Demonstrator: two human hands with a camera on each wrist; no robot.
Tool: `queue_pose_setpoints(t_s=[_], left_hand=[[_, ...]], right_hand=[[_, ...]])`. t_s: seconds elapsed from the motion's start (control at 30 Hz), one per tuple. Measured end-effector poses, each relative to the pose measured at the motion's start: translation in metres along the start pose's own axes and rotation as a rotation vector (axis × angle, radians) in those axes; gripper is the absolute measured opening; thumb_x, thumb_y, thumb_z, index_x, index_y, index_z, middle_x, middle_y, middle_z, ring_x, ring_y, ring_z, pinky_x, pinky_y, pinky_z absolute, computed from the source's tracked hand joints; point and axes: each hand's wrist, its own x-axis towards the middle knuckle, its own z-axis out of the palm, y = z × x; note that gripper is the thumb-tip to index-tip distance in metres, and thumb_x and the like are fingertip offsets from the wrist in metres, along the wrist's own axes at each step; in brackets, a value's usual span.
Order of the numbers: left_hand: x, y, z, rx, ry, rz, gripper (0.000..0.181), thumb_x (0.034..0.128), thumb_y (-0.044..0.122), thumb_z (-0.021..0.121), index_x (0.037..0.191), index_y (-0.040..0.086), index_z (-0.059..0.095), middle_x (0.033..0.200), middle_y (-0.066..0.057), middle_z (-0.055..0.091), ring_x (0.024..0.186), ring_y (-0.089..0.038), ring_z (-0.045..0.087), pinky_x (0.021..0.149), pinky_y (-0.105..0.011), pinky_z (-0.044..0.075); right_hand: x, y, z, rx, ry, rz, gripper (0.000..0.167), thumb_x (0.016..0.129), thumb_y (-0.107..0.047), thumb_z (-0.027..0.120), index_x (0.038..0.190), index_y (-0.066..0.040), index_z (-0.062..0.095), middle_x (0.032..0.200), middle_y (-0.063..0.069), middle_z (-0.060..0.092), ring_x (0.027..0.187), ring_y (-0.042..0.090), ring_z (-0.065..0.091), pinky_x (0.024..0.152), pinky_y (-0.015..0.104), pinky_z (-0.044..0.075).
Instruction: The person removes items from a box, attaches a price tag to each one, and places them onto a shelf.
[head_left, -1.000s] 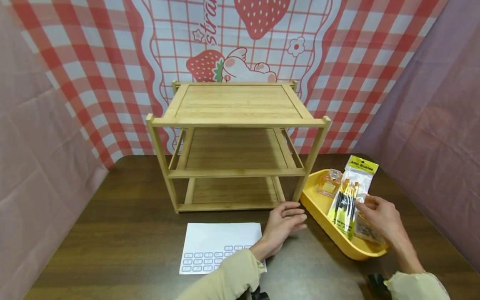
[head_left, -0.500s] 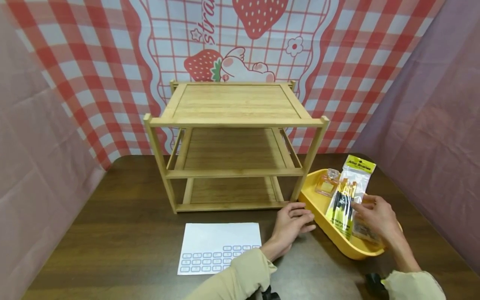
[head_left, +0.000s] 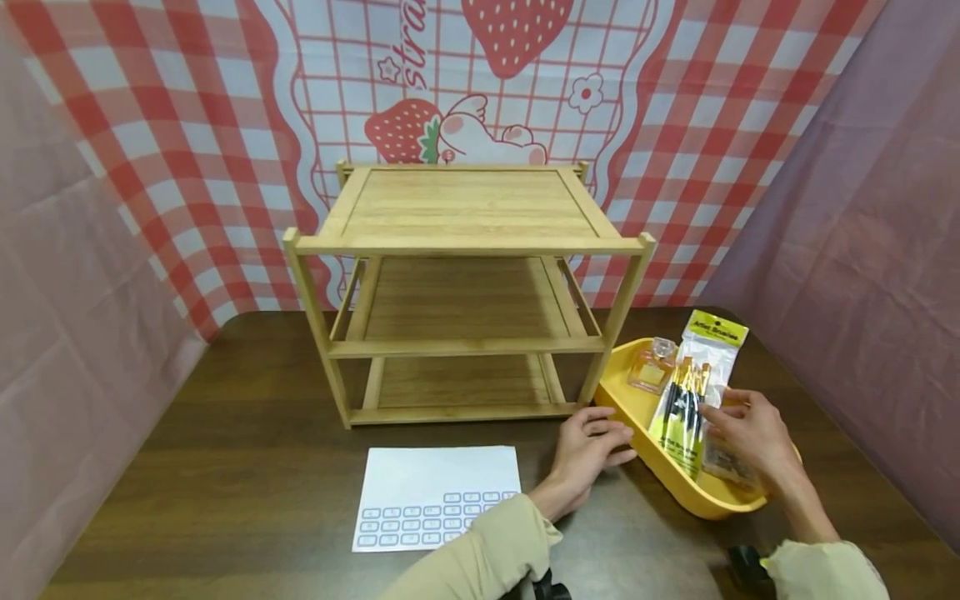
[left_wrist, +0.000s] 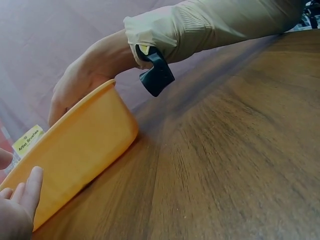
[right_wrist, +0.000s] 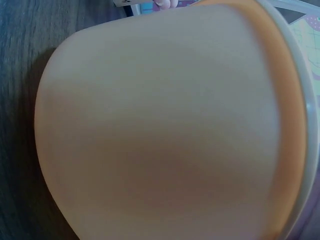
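Note:
My right hand (head_left: 753, 433) reaches over the yellow tray (head_left: 667, 473) and pinches the right edge of a clear packet of artist brushes (head_left: 682, 417) between thumb and fingers. The packet lies in the tray with its yellow header over the far rim. Beside the tray's near long wall, my left hand (head_left: 588, 450) has loosely extended fingers and holds nothing. A small glass perfume bottle (head_left: 651, 371) stands at the tray's far end. Under the right hand is a clear packet (head_left: 726, 467), its contents unclear. The tray's blurred outer wall (right_wrist: 160, 125) fills most of the right wrist view.
A three-tier wooden shelf (head_left: 465, 246) stands at the middle back of the table, its front right leg close to the tray. A white sheet (head_left: 435, 475) printed with small boxes lies before it. A checked strawberry cloth (head_left: 202, 167) hangs behind.
The left hand has shifted right to the tray's near wall. The right hand and the brush packet have kept their places in the tray; the whole view has drifted slightly.

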Motion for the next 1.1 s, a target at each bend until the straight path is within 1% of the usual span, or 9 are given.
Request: queue_pose_setpoints(t_s=[0.1, 0.3, 0.57, 0.63, 0.7, 0.77, 0.83, 0.93, 1.1], left_hand=[[0.001, -0.001, 0.001, -0.006, 0.014, -0.008, 0.034, 0.0875, -0.017, 0.067, 0.119, -0.008, 0.061, 0.099, -0.017, 0.065, 0.084, -0.021, 0.068, 0.077, -0.033, 0.063], [0.002, -0.003, 0.004, -0.015, 0.023, 0.001, 0.033, 0.0879, -0.018, 0.066, 0.119, -0.009, 0.060, 0.096, -0.015, 0.064, 0.079, -0.017, 0.067, 0.076, -0.033, 0.063], [0.004, -0.003, 0.010, 0.000, 0.048, 0.029, 0.034, 0.0869, -0.017, 0.070, 0.119, -0.008, 0.061, 0.096, -0.017, 0.064, 0.070, -0.015, 0.067, 0.074, -0.032, 0.063], [0.005, -0.004, 0.011, 0.001, 0.057, 0.035, 0.034, 0.0863, -0.017, 0.070, 0.118, -0.008, 0.061, 0.093, -0.016, 0.065, 0.069, -0.015, 0.067, 0.073, -0.031, 0.063], [0.006, -0.004, 0.013, -0.001, 0.065, 0.039, 0.033, 0.0862, -0.018, 0.070, 0.116, -0.008, 0.060, 0.090, -0.014, 0.064, 0.069, -0.015, 0.067, 0.073, -0.030, 0.063], [0.007, -0.004, 0.014, 0.011, 0.076, 0.046, 0.032, 0.0862, -0.018, 0.070, 0.115, -0.008, 0.061, 0.087, -0.012, 0.064, 0.069, -0.015, 0.067, 0.073, -0.030, 0.063], [0.008, -0.004, 0.016, 0.028, 0.092, 0.053, 0.030, 0.0862, -0.017, 0.071, 0.113, -0.008, 0.061, 0.085, -0.011, 0.064, 0.070, -0.015, 0.067, 0.073, -0.030, 0.063], [0.010, -0.004, 0.018, 0.056, 0.122, 0.063, 0.027, 0.0861, -0.016, 0.072, 0.110, -0.008, 0.062, 0.083, -0.012, 0.064, 0.069, -0.016, 0.067, 0.073, -0.030, 0.063], [0.011, -0.004, 0.020, 0.079, 0.155, 0.072, 0.026, 0.0849, -0.015, 0.074, 0.106, -0.006, 0.062, 0.081, -0.012, 0.065, 0.067, -0.016, 0.068, 0.070, -0.030, 0.063]], right_hand=[[0.000, 0.000, 0.001, 0.022, -0.008, 0.011, 0.073, 0.107, -0.028, 0.057, 0.146, 0.024, 0.025, 0.131, 0.047, 0.049, 0.083, 0.019, 0.072, 0.066, 0.023, 0.058], [-0.001, 0.000, 0.001, 0.023, -0.018, 0.023, 0.076, 0.107, -0.031, 0.057, 0.147, 0.023, 0.023, 0.134, 0.047, 0.047, 0.090, 0.025, 0.071, 0.068, 0.026, 0.059], [-0.002, 0.001, 0.002, 0.028, 0.002, 0.010, 0.075, 0.106, -0.030, 0.059, 0.146, 0.024, 0.025, 0.132, 0.046, 0.048, 0.085, 0.020, 0.070, 0.067, 0.024, 0.058], [-0.002, 0.002, 0.001, 0.012, 0.006, 0.004, 0.075, 0.105, -0.030, 0.060, 0.145, 0.024, 0.026, 0.131, 0.046, 0.048, 0.088, 0.024, 0.070, 0.067, 0.024, 0.058], [-0.002, 0.002, 0.001, -0.008, 0.005, 0.004, 0.076, 0.105, -0.031, 0.060, 0.145, 0.024, 0.026, 0.132, 0.046, 0.048, 0.096, 0.033, 0.069, 0.069, 0.024, 0.057], [-0.001, 0.002, 0.000, -0.028, 0.000, 0.007, 0.077, 0.105, -0.033, 0.061, 0.145, 0.024, 0.026, 0.132, 0.046, 0.047, 0.106, 0.042, 0.065, 0.071, 0.024, 0.056], [0.000, 0.001, -0.001, -0.025, -0.009, 0.013, 0.079, 0.105, -0.034, 0.060, 0.145, 0.024, 0.025, 0.134, 0.047, 0.046, 0.113, 0.049, 0.060, 0.072, 0.025, 0.056], [0.001, 0.000, -0.001, -0.001, -0.020, 0.025, 0.079, 0.105, -0.033, 0.061, 0.146, 0.024, 0.023, 0.135, 0.047, 0.044, 0.118, 0.051, 0.056, 0.073, 0.025, 0.057], [0.004, -0.002, 0.001, 0.019, -0.030, 0.050, 0.079, 0.104, -0.030, 0.062, 0.146, 0.023, 0.021, 0.135, 0.048, 0.042, 0.117, 0.051, 0.056, 0.071, 0.025, 0.058]])
